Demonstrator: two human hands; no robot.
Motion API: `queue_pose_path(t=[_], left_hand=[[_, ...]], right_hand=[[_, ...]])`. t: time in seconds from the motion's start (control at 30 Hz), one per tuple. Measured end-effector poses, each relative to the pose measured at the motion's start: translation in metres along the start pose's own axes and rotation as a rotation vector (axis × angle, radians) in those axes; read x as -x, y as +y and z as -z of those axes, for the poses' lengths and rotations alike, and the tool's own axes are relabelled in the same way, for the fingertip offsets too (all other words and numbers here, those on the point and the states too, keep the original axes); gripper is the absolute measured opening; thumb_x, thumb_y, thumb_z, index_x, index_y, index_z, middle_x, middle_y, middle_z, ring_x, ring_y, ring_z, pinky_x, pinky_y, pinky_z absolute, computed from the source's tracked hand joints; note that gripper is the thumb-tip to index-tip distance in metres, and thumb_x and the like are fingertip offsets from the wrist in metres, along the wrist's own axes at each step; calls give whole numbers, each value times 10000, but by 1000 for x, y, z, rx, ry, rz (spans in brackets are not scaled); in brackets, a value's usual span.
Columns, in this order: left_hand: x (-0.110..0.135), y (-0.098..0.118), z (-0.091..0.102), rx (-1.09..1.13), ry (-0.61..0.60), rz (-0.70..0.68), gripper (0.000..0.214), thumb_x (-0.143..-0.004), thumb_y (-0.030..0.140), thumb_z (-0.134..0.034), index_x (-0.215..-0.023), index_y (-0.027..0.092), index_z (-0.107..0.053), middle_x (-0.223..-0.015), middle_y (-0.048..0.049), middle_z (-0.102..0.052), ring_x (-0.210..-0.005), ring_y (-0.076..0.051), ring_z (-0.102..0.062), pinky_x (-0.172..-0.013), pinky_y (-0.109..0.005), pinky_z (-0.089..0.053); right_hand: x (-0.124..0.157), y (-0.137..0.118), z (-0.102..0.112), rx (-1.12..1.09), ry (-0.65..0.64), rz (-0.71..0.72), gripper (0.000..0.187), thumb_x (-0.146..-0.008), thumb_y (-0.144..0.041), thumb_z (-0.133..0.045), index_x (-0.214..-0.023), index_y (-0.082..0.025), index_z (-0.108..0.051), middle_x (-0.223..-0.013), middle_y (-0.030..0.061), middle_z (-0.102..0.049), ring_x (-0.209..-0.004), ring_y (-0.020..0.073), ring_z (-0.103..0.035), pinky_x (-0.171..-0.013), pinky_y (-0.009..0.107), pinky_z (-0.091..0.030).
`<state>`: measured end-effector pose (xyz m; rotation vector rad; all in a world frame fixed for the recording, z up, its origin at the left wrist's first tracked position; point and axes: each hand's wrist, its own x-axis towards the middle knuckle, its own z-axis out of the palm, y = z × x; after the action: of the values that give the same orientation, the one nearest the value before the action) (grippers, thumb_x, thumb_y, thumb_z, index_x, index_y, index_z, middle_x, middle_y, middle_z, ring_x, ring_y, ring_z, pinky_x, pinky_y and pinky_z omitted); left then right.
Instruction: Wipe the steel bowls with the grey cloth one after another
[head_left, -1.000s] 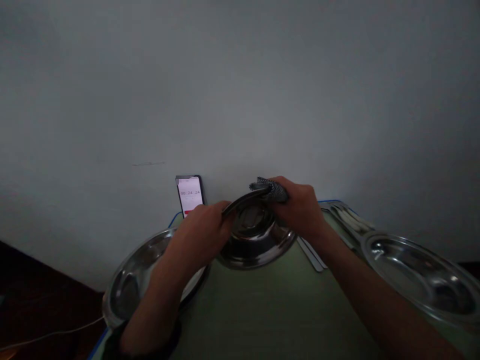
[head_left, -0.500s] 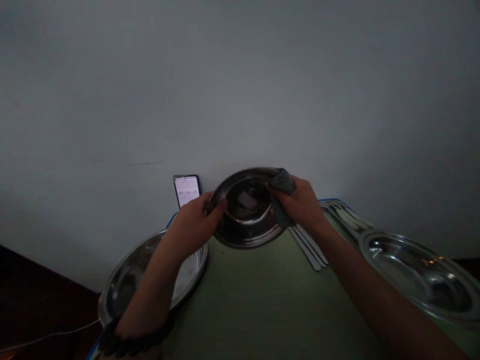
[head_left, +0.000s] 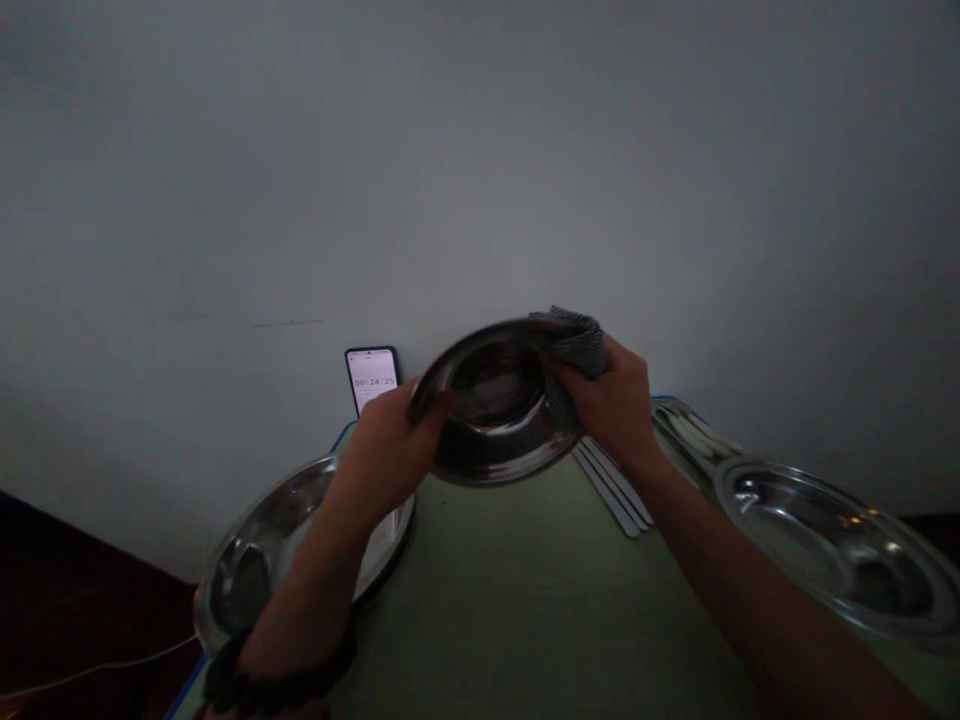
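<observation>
You are holding a metal bowl [head_left: 491, 452] tilted in the air above the table [head_left: 487, 600]. Your left hand [head_left: 390, 440] is pinching its left rim; your right hand [head_left: 615, 400] is clasping a patterned cloth [head_left: 576, 343] against the right rim. The wiping is seemingly going on, the bowl not yet resting on the table. How much is already wiped isn't showing. Metal dishes are lying at left [head_left: 244, 560] and right [head_left: 806, 550], neither being gripped.
</observation>
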<state>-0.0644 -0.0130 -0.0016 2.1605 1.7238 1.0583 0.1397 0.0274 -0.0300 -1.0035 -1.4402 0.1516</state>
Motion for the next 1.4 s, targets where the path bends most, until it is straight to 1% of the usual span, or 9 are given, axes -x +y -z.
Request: queue_pose_path(t=[0.13, 0.23, 0.33, 0.5, 0.73, 0.9, 1.1, 1.27, 1.4], left_hand=[[-2, -8, -16, 395, 130, 107, 353, -820, 441, -561, -986, 154, -683, -992, -101, -725, -926, -264, -654, -775, -400, -514], [-4, -14, -26, 549, 29, 100, 390, -811, 440, -590, -1082, 169, -661, -1103, -112, -703, -987, -265, -649, -814, -407, -525], [-5, -13, -21, 403, -42, 102, 394, -808, 457, -589, -1061, 164, -663, -1051, -113, -717, -974, -277, -655, -827, -421, -521], [-4, 2, -5, 258, 138, -15, 373, -808, 275, -594, -1166, 176, -617, -1085, -73, -704, -975, -226, -650, -881, -356, -496], [2, 7, -4, 743, -18, -40, 353, -825, 285, -592, -1172, 260, -648, -1103, -31, -706, -1045, -242, -634, -923, -387, -496], [2, 6, -10, 882, 145, 78, 361, -784, 283, -615, -1142, 247, -648, -1117, -33, -702, -1034, -241, -646, -887, -367, -529], [8, 16, -30, 843, 477, 165, 481, -834, 311, -499, -1309, 250, -452, -1284, -29, -606, -1166, -212, -571, -961, -349, -490], [7, 19, -30, 807, 407, 287, 453, -786, 205, -473, -1237, 224, -512, -1273, -47, -609, -1158, -256, -570, -939, -400, -498], [2, 14, -13, 969, 185, 184, 438, -735, 227, -488, -1164, 199, -570, -1122, -58, -683, -1011, -264, -648, -836, -399, -545]], right_hand=[[6, 14, -18, -317, 46, -326, 391, -751, -482, -644, -919, -133, -695, -882, 88, -726, -796, 206, -652, -713, 345, -508], [6, 23, -22, -430, -5, -398, 388, -718, -438, -676, -957, -133, -678, -923, 96, -720, -804, 198, -649, -733, 350, -509], [1, 26, -14, -350, -56, -357, 316, -700, -383, -689, -897, -137, -678, -849, 72, -711, -755, 189, -629, -694, 339, -500], [-9, 9, 7, -73, -277, -120, 156, -721, -296, -666, -779, -153, -690, -698, 5, -659, -670, 153, -575, -633, 290, -461], [-5, -12, 10, -80, -234, -57, 180, -742, -303, -670, -849, -166, -718, -721, -2, -672, -675, 150, -582, -633, 283, -467], [2, -5, -3, -284, -139, -287, 297, -676, -412, -728, -837, -164, -705, -771, 25, -698, -698, 171, -614, -655, 317, -501], [10, 1, -20, -606, -81, -551, 390, -674, -451, -713, -916, -150, -663, -861, 72, -718, -721, 183, -656, -704, 343, -531], [6, 2, -15, -588, -111, -525, 321, -664, -338, -716, -917, -148, -662, -866, 74, -718, -737, 184, -654, -734, 361, -528], [-1, 3, -3, -483, -192, -412, 240, -678, -315, -708, -851, -153, -670, -766, 33, -692, -669, 160, -615, -657, 328, -510]])
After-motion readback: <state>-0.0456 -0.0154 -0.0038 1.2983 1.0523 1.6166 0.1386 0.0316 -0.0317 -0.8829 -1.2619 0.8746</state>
